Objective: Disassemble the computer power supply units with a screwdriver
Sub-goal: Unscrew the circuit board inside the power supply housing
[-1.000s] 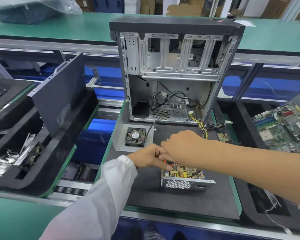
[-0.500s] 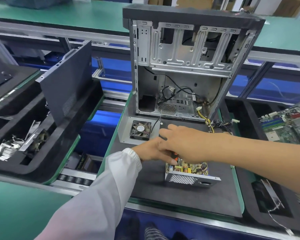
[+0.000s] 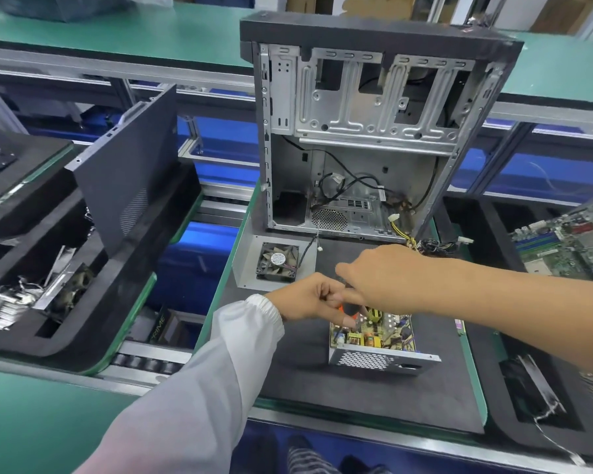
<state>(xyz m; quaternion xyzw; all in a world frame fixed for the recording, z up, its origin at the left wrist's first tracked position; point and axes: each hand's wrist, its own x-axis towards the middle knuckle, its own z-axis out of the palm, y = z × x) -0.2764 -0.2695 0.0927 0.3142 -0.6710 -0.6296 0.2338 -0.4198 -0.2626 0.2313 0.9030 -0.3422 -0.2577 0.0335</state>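
While both hands crowd over the far-left corner of the opened power supply unit (image 3: 374,340), the likeliest slip, as I judge it, is the screwdriver (image 3: 351,314) camming out of a screw and gouging the circuit board (image 3: 377,331), or a loosened screw dropping among the components, since the fingers hide the tip from view. The right hand (image 3: 377,275) is curled downward over the orange-handled tool and appears to grip it, though the handle is mostly covered. The left hand (image 3: 308,297), fingers bent in, pinches near the same spot, but what exactly it holds I cannot tell. That unit sits lidless on the dark mat (image 3: 322,388), its perforated wall toward the viewer. Just beyond lie a detached cover plate with fan (image 3: 278,260) and the stripped computer case (image 3: 367,131), standing upright.
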